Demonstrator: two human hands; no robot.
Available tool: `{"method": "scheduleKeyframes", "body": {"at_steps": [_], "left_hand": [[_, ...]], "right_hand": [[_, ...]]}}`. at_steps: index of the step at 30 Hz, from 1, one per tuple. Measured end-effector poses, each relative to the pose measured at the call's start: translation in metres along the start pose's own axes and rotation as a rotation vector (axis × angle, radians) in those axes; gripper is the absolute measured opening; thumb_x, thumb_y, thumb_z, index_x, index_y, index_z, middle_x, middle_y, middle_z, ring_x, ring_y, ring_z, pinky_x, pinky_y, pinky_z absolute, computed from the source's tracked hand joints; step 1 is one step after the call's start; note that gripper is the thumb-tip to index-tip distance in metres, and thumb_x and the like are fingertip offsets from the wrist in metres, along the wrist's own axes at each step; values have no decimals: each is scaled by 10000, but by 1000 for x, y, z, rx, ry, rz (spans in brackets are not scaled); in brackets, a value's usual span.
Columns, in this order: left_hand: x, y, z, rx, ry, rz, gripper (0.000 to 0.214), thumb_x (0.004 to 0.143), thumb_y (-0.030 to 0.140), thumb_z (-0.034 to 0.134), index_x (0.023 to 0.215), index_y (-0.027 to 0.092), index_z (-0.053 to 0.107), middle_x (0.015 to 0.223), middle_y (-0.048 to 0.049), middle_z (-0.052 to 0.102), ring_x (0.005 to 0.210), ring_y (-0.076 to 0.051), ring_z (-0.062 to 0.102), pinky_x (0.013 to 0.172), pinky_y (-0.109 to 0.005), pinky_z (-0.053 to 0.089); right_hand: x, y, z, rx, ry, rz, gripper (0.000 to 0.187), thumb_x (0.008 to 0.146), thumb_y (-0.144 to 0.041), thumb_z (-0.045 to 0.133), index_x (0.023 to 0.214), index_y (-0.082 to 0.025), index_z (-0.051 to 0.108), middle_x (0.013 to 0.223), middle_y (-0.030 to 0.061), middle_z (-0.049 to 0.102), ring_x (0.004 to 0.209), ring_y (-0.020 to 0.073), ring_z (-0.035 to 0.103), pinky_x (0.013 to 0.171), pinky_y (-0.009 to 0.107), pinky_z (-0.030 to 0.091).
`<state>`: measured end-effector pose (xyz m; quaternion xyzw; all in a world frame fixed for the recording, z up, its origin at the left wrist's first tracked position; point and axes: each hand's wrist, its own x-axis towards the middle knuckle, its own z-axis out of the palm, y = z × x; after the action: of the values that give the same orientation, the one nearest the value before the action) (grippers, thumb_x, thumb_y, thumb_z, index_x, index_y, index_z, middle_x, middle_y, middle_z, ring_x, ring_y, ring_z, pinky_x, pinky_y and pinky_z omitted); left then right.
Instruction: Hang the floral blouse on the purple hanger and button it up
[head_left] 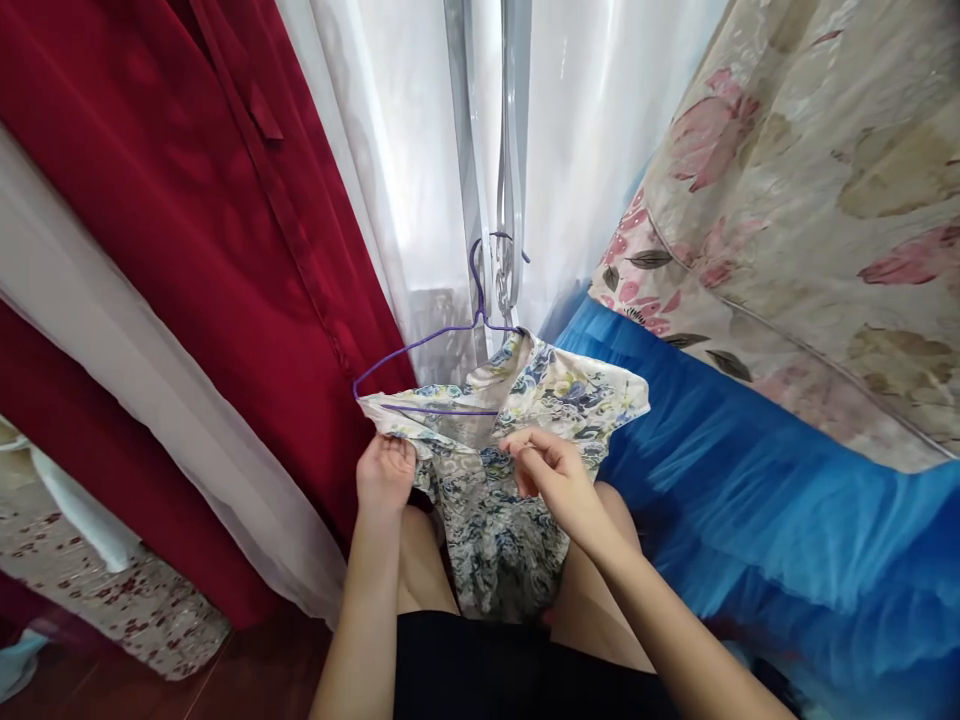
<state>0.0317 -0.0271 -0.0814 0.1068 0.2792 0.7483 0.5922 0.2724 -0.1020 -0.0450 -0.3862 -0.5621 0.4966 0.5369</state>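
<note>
A white blouse (510, 530) with a blue and yellow floral print hangs in front of my legs on a thin purple hanger (420, 345). Its right shoulder lies over the hanger; on the left, the hanger's arm is bare above the fabric, and its tip meets the sleeve edge. My left hand (386, 472) is closed on the blouse just below that left sleeve edge, fingers curled toward me. At the neckline, my right hand (551, 470) is pinched on the fabric, with thumb and forefinger together. The lower bar shows through the open neck.
Grey metal bars (491, 150) stand upright behind the hanger's hook, before a white curtain (397, 130). A red curtain (247, 230) hangs at left. A floral cloth (795, 220) and blue gathered fabric (750, 480) fill the right. Reddish floor (262, 665) shows lower left.
</note>
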Motion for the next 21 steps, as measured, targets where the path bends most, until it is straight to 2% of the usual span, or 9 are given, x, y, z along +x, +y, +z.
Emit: {"method": "scheduleKeyframes", "body": {"at_steps": [2,4,6,7,10,13,15,18,21], "left_hand": [[-10,-16,-7,2,48,-37,207,952,121,462,832,151,629,752,-40,707,720,-134,701,755,-249,563],[-21,-26,-12,9,73,-77,206,946,149,454,867,144,645,824,-72,721,799,-176,711,779,-301,565],[-34,-30,-15,18,41,-105,157,927,175,495,873,151,640,870,-73,713,856,-192,701,802,-314,554],[-41,-31,-15,28,-14,-109,113,911,194,535,868,157,633,885,-67,702,875,-192,690,817,-310,544],[-66,-32,-6,165,-286,-66,114,874,273,653,855,168,614,892,-48,654,861,-175,634,809,-277,506],[-96,-37,11,428,-530,36,202,905,358,680,850,172,622,881,-34,602,802,-158,573,755,-259,467],[-117,-44,25,577,-670,111,198,926,363,679,862,177,656,907,-38,585,835,-168,571,781,-277,467],[-146,-53,45,815,-834,238,129,935,317,685,917,197,729,947,-58,592,898,-193,594,811,-304,479],[-162,-57,58,1041,-843,399,109,948,264,661,971,224,760,958,-67,621,901,-201,615,804,-313,492]], "right_hand": [[1,4,-2,18,-5,12,373,961,-398,564,1269,-199,635,540,-48,598,476,150,451,517,270,344],[2,8,-4,40,15,35,563,966,-426,565,1481,-213,483,629,-28,669,477,157,457,519,283,368],[2,13,-6,69,80,71,670,956,-454,571,1549,-206,380,748,6,721,472,156,453,518,300,382],[1,17,-7,79,119,92,689,951,-464,575,1550,-200,361,805,23,733,476,157,456,522,308,388],[-11,28,-6,95,264,117,630,947,-456,588,1490,-216,380,903,45,721,535,171,485,553,324,410],[-33,39,1,82,385,58,471,954,-425,601,1369,-264,447,940,31,682,654,187,541,630,321,457],[-50,41,7,43,331,-7,360,951,-407,622,1268,-270,520,985,35,669,811,210,603,755,332,499],[-72,38,11,-10,144,-32,247,949,-401,620,1140,-246,638,1022,60,672,1002,258,622,920,373,489],[-84,29,3,82,67,73,180,901,-391,634,930,-223,692,859,44,657,865,249,604,812,360,489]]}}
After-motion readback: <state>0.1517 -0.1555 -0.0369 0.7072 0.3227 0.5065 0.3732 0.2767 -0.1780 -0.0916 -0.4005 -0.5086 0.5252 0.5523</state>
